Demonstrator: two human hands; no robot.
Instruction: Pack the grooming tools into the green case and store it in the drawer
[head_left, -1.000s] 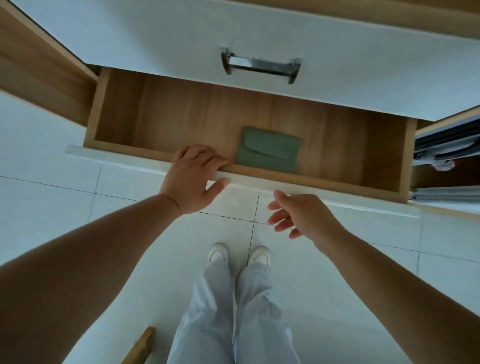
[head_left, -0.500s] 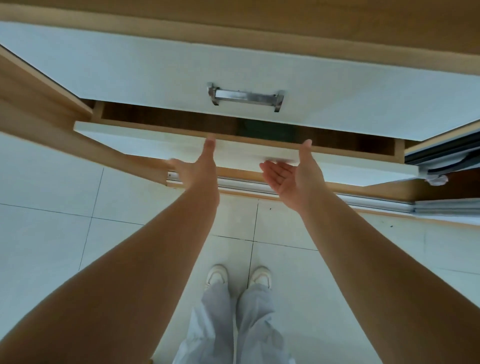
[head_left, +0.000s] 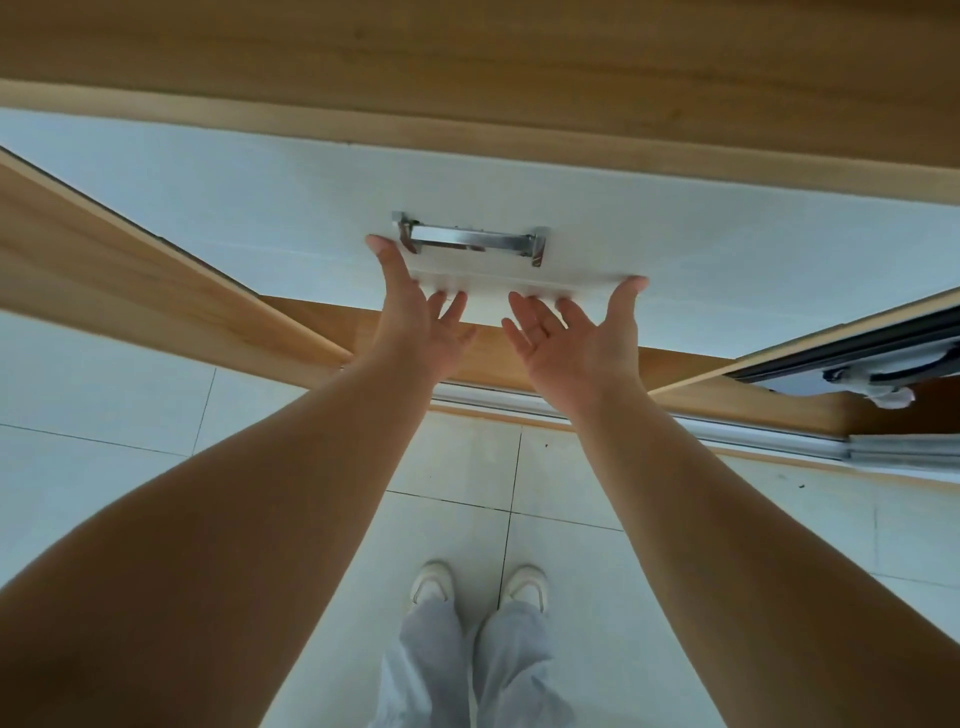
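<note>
Head view, looking down past two bare forearms: the left hand (head_left: 415, 317) is spread open, thumb up beside the left end of a metal handle (head_left: 470, 243), its fingertips pressed under the lower edge of a white drawer front (head_left: 727, 291). Just beside it the right hand (head_left: 576, 338) is open too, palm turned up, fingers splayed against the same edge, thumb out to the right — neither hand grips anything. The drawer front sits flush, no gap showing, so the green case is out of sight and I cannot tell where it lies. Wood panels (head_left: 130, 270) frame the white face above and at left. Below, pale floor tiles (head_left: 104, 395) — and two white shoes (head_left: 431, 584) under light trousers (head_left: 467, 670).
</note>
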